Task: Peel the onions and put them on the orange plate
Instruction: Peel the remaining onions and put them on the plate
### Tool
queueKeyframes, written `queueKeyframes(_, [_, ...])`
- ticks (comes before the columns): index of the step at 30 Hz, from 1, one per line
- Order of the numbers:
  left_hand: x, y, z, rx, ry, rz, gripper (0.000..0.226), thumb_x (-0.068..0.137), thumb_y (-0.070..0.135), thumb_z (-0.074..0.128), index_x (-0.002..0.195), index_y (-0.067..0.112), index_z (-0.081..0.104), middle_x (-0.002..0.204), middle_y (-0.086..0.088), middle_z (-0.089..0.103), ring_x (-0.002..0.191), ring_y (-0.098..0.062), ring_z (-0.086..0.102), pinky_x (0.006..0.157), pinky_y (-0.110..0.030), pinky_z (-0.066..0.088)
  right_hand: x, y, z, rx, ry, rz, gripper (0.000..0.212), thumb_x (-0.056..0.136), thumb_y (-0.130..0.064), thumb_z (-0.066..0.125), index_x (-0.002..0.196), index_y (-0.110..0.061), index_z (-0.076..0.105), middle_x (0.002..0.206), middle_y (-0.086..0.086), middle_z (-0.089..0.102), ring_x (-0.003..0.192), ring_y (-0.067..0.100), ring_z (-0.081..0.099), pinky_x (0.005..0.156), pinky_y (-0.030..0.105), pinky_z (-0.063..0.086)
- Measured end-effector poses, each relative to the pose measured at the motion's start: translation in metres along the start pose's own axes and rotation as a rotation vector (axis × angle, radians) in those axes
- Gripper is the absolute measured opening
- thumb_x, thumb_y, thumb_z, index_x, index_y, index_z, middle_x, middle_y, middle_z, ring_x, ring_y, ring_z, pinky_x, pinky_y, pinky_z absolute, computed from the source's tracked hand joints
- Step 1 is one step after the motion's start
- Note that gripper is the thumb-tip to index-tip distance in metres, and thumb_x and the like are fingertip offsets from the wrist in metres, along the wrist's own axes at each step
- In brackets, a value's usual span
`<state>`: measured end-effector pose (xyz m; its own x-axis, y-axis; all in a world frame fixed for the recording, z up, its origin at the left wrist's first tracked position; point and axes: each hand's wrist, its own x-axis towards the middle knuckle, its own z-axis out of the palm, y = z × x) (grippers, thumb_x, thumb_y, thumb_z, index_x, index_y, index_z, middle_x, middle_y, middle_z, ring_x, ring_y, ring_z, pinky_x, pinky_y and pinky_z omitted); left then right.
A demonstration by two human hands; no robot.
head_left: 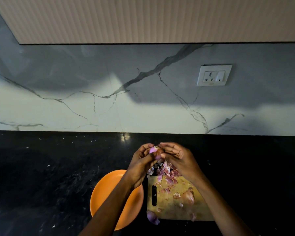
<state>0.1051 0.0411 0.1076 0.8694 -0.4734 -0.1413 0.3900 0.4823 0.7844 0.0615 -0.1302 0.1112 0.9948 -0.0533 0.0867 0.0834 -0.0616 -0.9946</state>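
I am holding a small onion (155, 152) between my left hand (142, 163) and right hand (179, 159), above the peel-strewn cutting board (170, 200) beside the orange plate (107, 186).

The dark bench (41, 176) lies open to the left of the orange plate (107, 188) and behind the hands (140, 166) — rightward, the cutting board (170, 206) is littered with peel (165, 171) and an unpeeled onion (188, 197).

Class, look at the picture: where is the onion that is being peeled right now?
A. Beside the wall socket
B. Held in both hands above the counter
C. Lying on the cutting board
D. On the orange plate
B: the left hand and right hand both hold the onion above the counter.
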Motion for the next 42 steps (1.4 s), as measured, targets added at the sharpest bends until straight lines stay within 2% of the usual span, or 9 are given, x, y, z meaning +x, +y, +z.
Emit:
queueKeyframes(3, [0.000,-0.003,0.001,0.018,0.033,-0.010,0.024,0.089,-0.004,0.059,0.111,0.007,0.058,0.101,-0.009,0.071,0.089,-0.018,0.070,0.076,-0.025,0.059,0.000,0.002,0.000,-0.028,-0.006,-0.007,0.037,0.087,-0.015,0.075,0.121,-0.026,0.067,0.121,-0.004,0.072,0.118,0.014,0.066,0.105,0.037,0.051])
queueKeyframes(8, [0.000,-0.006,0.001,0.029,0.061,-0.015,0.024,0.081,0.008,0.066,0.104,0.009,0.058,0.091,-0.005,0.072,0.084,-0.017,0.067,0.071,-0.025,0.057,-0.003,0.006,0.003,-0.059,-0.056,0.018,0.048,0.082,-0.010,0.081,0.125,-0.027,0.065,0.125,-0.009,0.070,0.120,0.010,0.064,0.106,0.034,0.051])
queueKeyframes(11, [0.000,-0.006,-0.004,0.014,0.055,-0.032,0.017,0.085,0.011,0.064,0.101,0.010,0.058,0.092,-0.008,0.069,0.082,-0.017,0.063,0.072,-0.025,0.056,-0.003,0.008,0.004,-0.065,-0.044,0.013,0.047,0.081,-0.011,0.082,0.123,-0.026,0.066,0.123,-0.007,0.071,0.118,0.011,0.065,0.106,0.038,0.051])
queueKeyframes(18, [-0.003,-0.006,-0.003,0.002,0.060,-0.020,0.011,0.083,0.007,0.063,0.087,0.010,0.053,0.084,-0.010,0.063,0.076,-0.017,0.061,0.069,-0.025,0.053,-0.003,0.010,0.012,-0.031,-0.025,-0.007,0.041,0.073,-0.039,0.087,0.110,-0.029,0.072,0.116,-0.001,0.074,0.112,0.017,0.069,0.103,0.041,0.052])
queueKeyframes(21, [-0.004,-0.006,-0.003,-0.010,0.063,-0.019,0.012,0.082,0.007,0.064,0.086,0.010,0.052,0.085,-0.010,0.063,0.077,-0.017,0.062,0.070,-0.025,0.054,-0.004,0.015,0.011,-0.057,-0.009,-0.008,0.031,0.082,-0.020,0.082,0.111,-0.023,0.072,0.114,-0.001,0.075,0.111,0.016,0.069,0.102,0.042,0.053])
queueKeyframes(28, [-0.008,-0.006,0.000,-0.039,0.045,-0.016,0.008,0.087,0.008,0.060,0.091,0.008,0.054,0.090,-0.010,0.068,0.089,-0.019,0.067,0.082,-0.029,0.058,-0.004,0.017,0.012,-0.056,0.077,-0.018,0.013,0.091,-0.009,0.071,0.104,-0.013,0.073,0.109,-0.002,0.075,0.107,0.015,0.070,0.096,0.034,0.056])
queueKeyframes(35, [-0.009,-0.005,0.002,0.062,0.051,0.011,0.016,0.086,0.008,0.062,0.100,0.006,0.056,0.092,-0.007,0.070,0.089,-0.017,0.067,0.076,-0.024,0.058,-0.002,0.018,0.015,-0.298,0.179,-0.083,0.014,0.099,-0.021,0.062,0.094,-0.033,0.064,0.094,-0.009,0.072,0.092,0.005,0.068,0.080,0.025,0.055])
queueKeyframes(39, [-0.010,-0.004,0.004,0.053,0.048,-0.007,0.016,0.085,0.009,0.062,0.100,0.008,0.057,0.093,-0.007,0.067,0.088,-0.016,0.066,0.075,-0.023,0.058,0.002,0.018,0.017,-0.262,0.274,-0.059,0.014,0.101,-0.022,0.058,0.093,-0.034,0.061,0.092,-0.009,0.071,0.089,0.003,0.069,0.076,0.016,0.052])
queueKeyframes(42, [-0.012,-0.004,0.002,0.029,0.059,-0.020,0.021,0.083,0.009,0.062,0.104,0.008,0.058,0.094,-0.006,0.067,0.089,-0.016,0.065,0.073,-0.023,0.058,0.008,0.020,0.006,-0.106,0.385,0.020,0.007,0.100,-0.022,0.058,0.100,-0.029,0.060,0.092,-0.005,0.072,0.085,0.010,0.073,0.077,0.029,0.060])
